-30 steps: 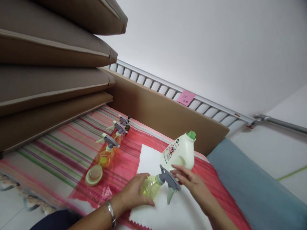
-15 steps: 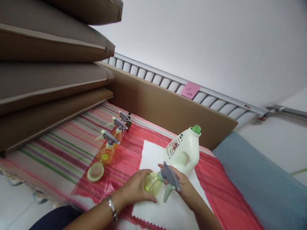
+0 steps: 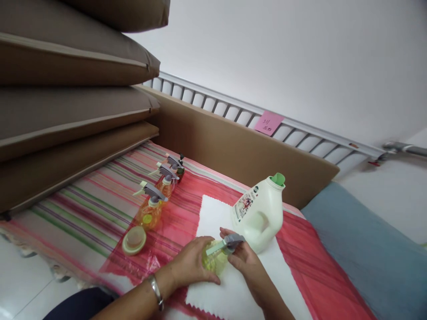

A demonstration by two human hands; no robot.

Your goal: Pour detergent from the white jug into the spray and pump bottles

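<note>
My left hand [image 3: 190, 264] wrapped round bottle [image 3: 217, 264] — my right hand [image 3: 248, 264] gripping its sprayer [image 3: 231, 242] — jug [image 3: 258, 209] just beyond, beside brown panel [image 3: 230, 146].

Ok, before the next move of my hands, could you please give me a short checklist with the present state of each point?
1. Left hand holds yellow bottle: ok, wrapped around its body.
2. Right hand on spray head: ok, thumb and fingers are around it.
3. Spray head fully tight: cannot tell, the hands hide the joint.
4. Jug closed: not ok, its green spout is uncovered.
5. Round lid away from both hands: ok, it lies beside the nearest orange bottle.
</note>
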